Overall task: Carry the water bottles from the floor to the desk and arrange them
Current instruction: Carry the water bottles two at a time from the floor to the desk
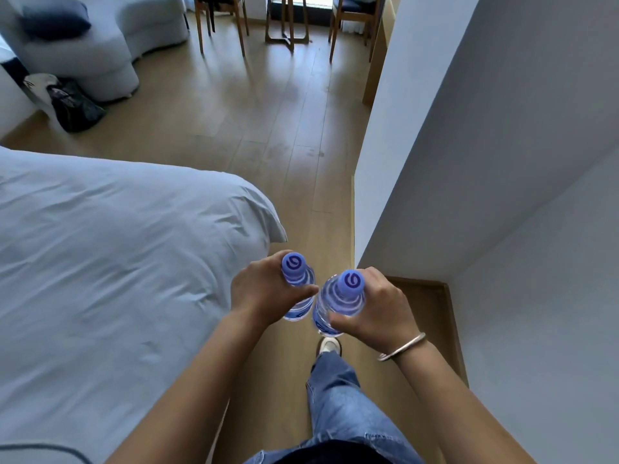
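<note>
Two clear plastic water bottles, the left bottle (299,298) and the right bottle (335,308), show ribbed, glossy walls and smooth, matt-looking blue plastic caps printed with a darker swirl. A polished metal bangle (403,346) gleams at the right wrist. Faded blue denim jeans (338,393), frayed in places, end at a pale shoe (329,345) whose material cannot be told. The wood-plank floor (268,105) carries a soft sheen and faint smudges. White cotton-like bed linen (117,262) lies matt and creased. The walls (502,128) look smooth and matt-painted. Far chairs (221,21) have bare wooden legs; the sofa (100,51) wears pale cloth.
</note>
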A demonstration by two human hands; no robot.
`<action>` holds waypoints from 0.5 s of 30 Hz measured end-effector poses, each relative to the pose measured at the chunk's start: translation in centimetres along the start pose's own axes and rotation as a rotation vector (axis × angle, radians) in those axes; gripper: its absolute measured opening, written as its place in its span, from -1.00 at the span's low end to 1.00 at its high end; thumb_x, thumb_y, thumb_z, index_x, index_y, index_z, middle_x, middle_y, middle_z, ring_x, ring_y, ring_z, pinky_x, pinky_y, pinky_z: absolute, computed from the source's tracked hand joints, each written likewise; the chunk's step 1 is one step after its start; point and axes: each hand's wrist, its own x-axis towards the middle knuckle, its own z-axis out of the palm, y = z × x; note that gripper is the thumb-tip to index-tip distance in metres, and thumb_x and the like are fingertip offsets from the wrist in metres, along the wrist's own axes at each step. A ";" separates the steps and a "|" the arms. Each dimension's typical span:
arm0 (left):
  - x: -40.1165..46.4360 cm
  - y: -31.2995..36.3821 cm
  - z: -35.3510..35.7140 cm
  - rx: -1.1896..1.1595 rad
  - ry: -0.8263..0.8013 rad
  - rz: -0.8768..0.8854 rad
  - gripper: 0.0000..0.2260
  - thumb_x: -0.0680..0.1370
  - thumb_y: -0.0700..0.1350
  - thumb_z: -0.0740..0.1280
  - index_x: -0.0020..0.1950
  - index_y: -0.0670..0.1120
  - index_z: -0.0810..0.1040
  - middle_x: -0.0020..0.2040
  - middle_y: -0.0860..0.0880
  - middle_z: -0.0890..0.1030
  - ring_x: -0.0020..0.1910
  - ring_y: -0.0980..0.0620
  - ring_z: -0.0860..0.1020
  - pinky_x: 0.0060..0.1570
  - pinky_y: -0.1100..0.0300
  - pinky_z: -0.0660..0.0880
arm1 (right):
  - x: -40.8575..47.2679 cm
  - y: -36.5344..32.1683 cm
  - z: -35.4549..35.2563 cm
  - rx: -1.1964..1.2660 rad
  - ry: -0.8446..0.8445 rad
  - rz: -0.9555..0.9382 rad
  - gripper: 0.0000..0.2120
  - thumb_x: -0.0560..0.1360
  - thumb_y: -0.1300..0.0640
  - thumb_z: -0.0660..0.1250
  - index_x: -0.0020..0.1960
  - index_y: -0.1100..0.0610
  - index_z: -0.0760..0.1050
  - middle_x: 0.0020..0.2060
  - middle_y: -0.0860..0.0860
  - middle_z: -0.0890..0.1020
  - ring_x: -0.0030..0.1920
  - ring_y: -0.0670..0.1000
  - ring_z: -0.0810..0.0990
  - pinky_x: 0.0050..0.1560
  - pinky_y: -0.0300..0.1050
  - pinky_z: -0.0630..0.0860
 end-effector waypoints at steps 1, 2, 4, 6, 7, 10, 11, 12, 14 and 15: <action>2.1 -0.2 0.2 0.013 0.000 -0.002 -0.58 0.26 0.33 0.43 -0.05 0.09 0.55 -0.15 0.05 0.67 -0.18 -0.03 0.60 -0.26 0.22 0.42 | 2.1 0.5 0.0 0.002 -0.005 -0.004 -0.52 0.24 -0.15 0.45 0.02 0.13 0.52 -0.18 0.02 0.55 -0.26 -0.05 0.51 -0.27 -0.31 0.47; 4.0 -0.3 0.3 0.027 -0.005 -0.004 -0.58 0.26 0.34 0.42 -0.06 0.09 0.55 -0.16 0.04 0.67 -0.18 -0.03 0.60 -0.26 0.21 0.44 | 4.0 1.1 0.0 0.007 -0.010 -0.012 -0.52 0.24 -0.15 0.45 0.03 0.13 0.52 -0.17 0.03 0.56 -0.25 -0.04 0.53 -0.25 -0.29 0.49; 9.0 -0.1 0.7 0.041 -0.002 -0.009 -0.58 0.27 0.34 0.41 -0.06 0.09 0.54 -0.16 0.03 0.67 -0.19 -0.03 0.59 -0.25 0.20 0.47 | 8.9 2.4 -0.3 0.026 -0.008 -0.031 -0.50 0.24 -0.12 0.46 0.07 0.13 0.52 -0.13 0.04 0.57 -0.21 -0.01 0.55 -0.20 -0.25 0.53; 14.0 0.3 0.7 0.037 -0.001 -0.022 -0.60 0.28 0.33 0.42 -0.06 0.09 0.53 -0.16 0.04 0.67 -0.20 -0.02 0.58 -0.25 0.20 0.46 | 14.0 3.6 -1.1 0.018 -0.010 -0.027 -0.51 0.25 -0.10 0.47 0.08 0.12 0.52 -0.12 0.03 0.57 -0.20 0.00 0.56 -0.19 -0.24 0.52; 16.0 0.5 0.5 0.033 0.000 -0.028 -0.60 0.28 0.32 0.42 -0.06 0.09 0.53 -0.17 0.06 0.66 -0.20 -0.01 0.58 -0.24 0.20 0.47 | 16.0 4.1 -1.4 0.012 -0.007 -0.027 -0.53 0.24 -0.10 0.47 0.06 0.11 0.53 -0.12 0.03 0.57 -0.20 0.00 0.56 -0.21 -0.25 0.51; 22.4 1.1 0.0 -0.008 0.047 -0.060 -0.60 0.27 0.30 0.44 -0.05 0.08 0.54 -0.19 0.06 0.65 -0.23 0.00 0.55 -0.22 0.15 0.51 | 22.7 5.5 -2.4 0.009 0.014 -0.035 -0.55 0.21 -0.08 0.48 0.02 0.11 0.54 -0.16 0.02 0.58 -0.22 0.01 0.55 -0.28 -0.42 0.34; 24.3 1.3 -0.3 -0.022 0.066 -0.063 -0.60 0.27 0.28 0.45 -0.05 0.06 0.54 -0.19 0.06 0.65 -0.25 0.01 0.53 -0.23 0.16 0.50 | 24.8 5.8 -2.7 0.009 0.024 -0.041 -0.55 0.21 -0.08 0.49 0.01 0.11 0.54 -0.17 0.02 0.59 -0.23 0.01 0.55 -0.29 -0.45 0.29; 25.9 1.3 -0.5 -0.028 0.073 -0.060 -0.60 0.28 0.27 0.46 -0.05 0.05 0.54 -0.20 0.06 0.64 -0.27 0.02 0.50 -0.24 0.17 0.49 | 26.5 6.1 -2.9 0.003 0.029 -0.051 -0.55 0.20 -0.07 0.49 0.01 0.11 0.55 -0.17 0.02 0.59 -0.23 0.01 0.55 -0.29 -0.47 0.26; 29.4 1.1 -0.7 -0.028 0.060 -0.057 -0.62 0.28 0.25 0.46 -0.07 0.06 0.53 -0.23 0.06 0.61 -0.29 0.03 0.48 -0.26 0.20 0.45 | 30.1 6.6 -3.0 -0.007 0.029 -0.057 -0.57 0.19 -0.06 0.49 0.00 0.11 0.55 -0.18 0.01 0.60 -0.25 -0.01 0.54 -0.30 -0.49 0.24; 31.2 1.0 -0.9 -0.028 0.050 -0.068 -0.64 0.28 0.26 0.46 -0.11 0.08 0.50 -0.26 0.08 0.58 -0.28 0.02 0.48 -0.26 0.21 0.43 | 31.8 6.7 -3.0 0.001 0.034 -0.056 -0.57 0.19 -0.05 0.49 -0.01 0.10 0.55 -0.19 0.01 0.60 -0.27 -0.03 0.53 -0.31 -0.50 0.24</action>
